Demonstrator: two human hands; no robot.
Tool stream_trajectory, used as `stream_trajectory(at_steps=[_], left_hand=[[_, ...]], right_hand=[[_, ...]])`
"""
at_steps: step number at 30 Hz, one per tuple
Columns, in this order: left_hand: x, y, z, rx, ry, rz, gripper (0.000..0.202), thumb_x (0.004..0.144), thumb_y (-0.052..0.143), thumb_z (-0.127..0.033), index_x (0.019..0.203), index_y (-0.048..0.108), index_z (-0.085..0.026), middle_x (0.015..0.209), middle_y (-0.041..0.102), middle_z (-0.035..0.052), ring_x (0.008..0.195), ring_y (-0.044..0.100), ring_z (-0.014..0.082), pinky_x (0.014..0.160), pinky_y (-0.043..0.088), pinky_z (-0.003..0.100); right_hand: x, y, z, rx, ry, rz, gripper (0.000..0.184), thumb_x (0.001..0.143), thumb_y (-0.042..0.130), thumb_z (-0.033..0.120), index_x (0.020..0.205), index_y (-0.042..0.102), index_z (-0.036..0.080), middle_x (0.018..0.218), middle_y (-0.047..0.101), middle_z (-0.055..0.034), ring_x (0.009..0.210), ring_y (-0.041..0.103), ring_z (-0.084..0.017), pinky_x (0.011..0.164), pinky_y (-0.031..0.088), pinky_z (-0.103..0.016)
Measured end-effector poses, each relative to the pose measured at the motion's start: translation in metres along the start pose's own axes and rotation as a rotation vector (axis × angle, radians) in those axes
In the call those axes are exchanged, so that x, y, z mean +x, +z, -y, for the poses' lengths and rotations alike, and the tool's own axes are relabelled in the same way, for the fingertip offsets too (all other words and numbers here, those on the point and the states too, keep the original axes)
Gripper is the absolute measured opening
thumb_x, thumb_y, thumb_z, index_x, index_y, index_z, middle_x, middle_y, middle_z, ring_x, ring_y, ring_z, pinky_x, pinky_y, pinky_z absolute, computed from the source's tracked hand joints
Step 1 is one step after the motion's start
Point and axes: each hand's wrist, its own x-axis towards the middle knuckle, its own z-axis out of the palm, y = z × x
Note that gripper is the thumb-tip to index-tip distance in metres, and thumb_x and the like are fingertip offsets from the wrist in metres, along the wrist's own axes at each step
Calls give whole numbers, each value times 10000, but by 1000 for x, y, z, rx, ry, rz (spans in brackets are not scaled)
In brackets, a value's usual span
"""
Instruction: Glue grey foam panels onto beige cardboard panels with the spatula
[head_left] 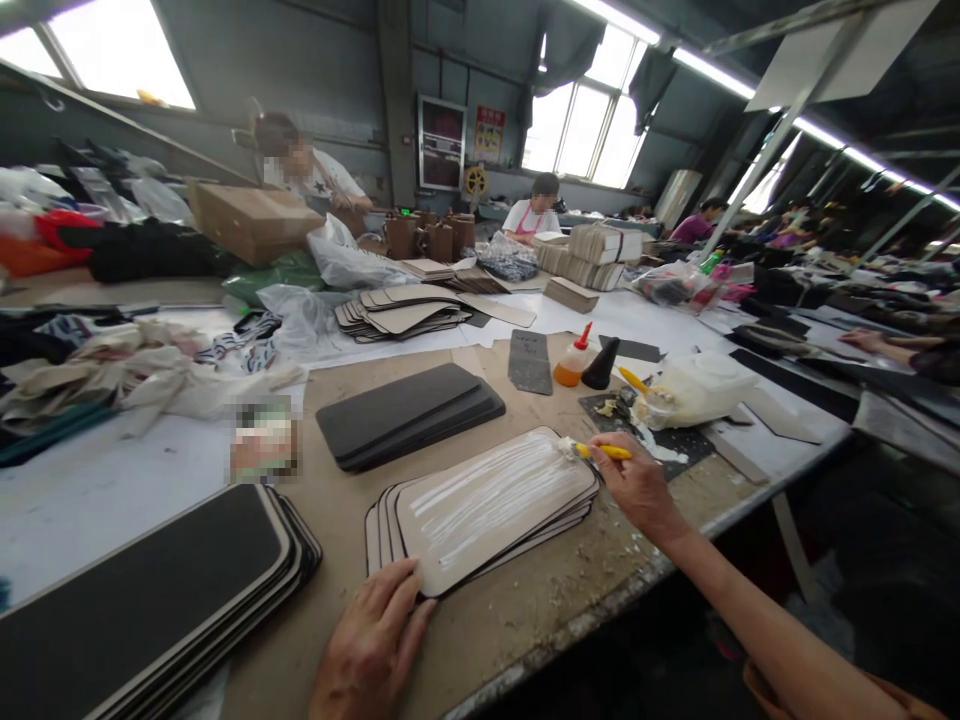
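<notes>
A beige panel (499, 500) with rounded corners and dark edges lies on top of a fanned stack of similar panels, streaked with white glue. My right hand (637, 490) is closed around a glue brush (611, 452) with a yellow handle. The brush's glue-coated bristles touch the panel's far right end. At the near left corner, my left hand (371, 640) holds the panel between thumb and fingers. Beyond the stack lie dark grey panels (409, 410). To the right, a translucent white plastic container (697, 390) lies on its side with thick glue at its mouth.
Black-faced panels (150, 590) are stacked at the left. An orange bottle with a red nozzle (572, 360) stands beside a black cone-shaped object (601, 365). More beige panels (412, 310) lie behind. Other people work farther back; a co-worker's hand (862, 340) shows at the right.
</notes>
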Motion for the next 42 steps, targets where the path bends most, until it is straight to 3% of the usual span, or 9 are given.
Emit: stream_trajectory(at_steps=[7,15,19,24,28,31,38,42], left_hand=[[-1,-4,-5,-33,-72,10,201,869,462,-234,985,620,-191,1010,668,79,947,635,192,806,556,324],[2,-4,-9,-16,-116,24,172,860,483,-197,970,613,-178,997,656,91,953,624,196,825,552,342],[1,-3,-9,-21,-119,17,171,858,485,-191,966,616,-176,988,657,91,948,626,194,834,550,344],[-1,-4,-8,-30,-119,33,174,847,504,-185,975,622,-173,1007,654,94,966,620,203,837,548,358],[-2,-4,-6,-29,-86,43,184,853,501,-193,996,616,-179,1015,650,92,974,617,201,832,549,355],[-2,-4,-3,-10,-53,34,196,868,476,-213,1001,617,-182,1028,647,92,985,616,203,833,547,356],[-1,-6,5,28,32,38,223,880,455,-266,988,633,-184,1040,658,87,984,627,197,823,547,314],[-3,-7,9,60,81,33,235,883,451,-283,976,639,-179,1035,661,93,976,631,195,816,545,295]], right_hand=[[-5,6,40,218,232,86,333,830,492,503,813,608,192,826,639,-67,733,615,-200,638,505,-297],[-22,57,119,631,177,294,221,864,506,396,825,598,199,804,604,-53,751,598,-178,606,507,-254],[-24,71,124,656,115,303,172,875,509,335,816,587,193,785,591,-36,741,588,-161,645,495,-251],[-31,52,118,574,124,260,131,874,514,301,842,587,198,824,595,-46,799,583,-175,717,494,-275],[-44,41,127,640,163,362,170,889,481,315,848,593,194,822,600,-50,777,591,-164,662,506,-246],[-45,38,113,584,174,335,192,884,482,332,828,593,185,794,604,-47,755,595,-159,663,504,-245],[-15,5,8,153,341,36,315,833,490,471,837,591,172,821,637,-66,717,615,-190,688,499,-310],[-1,1,-16,95,351,-14,339,827,467,498,821,587,181,806,644,-64,707,624,-198,688,496,-323]])
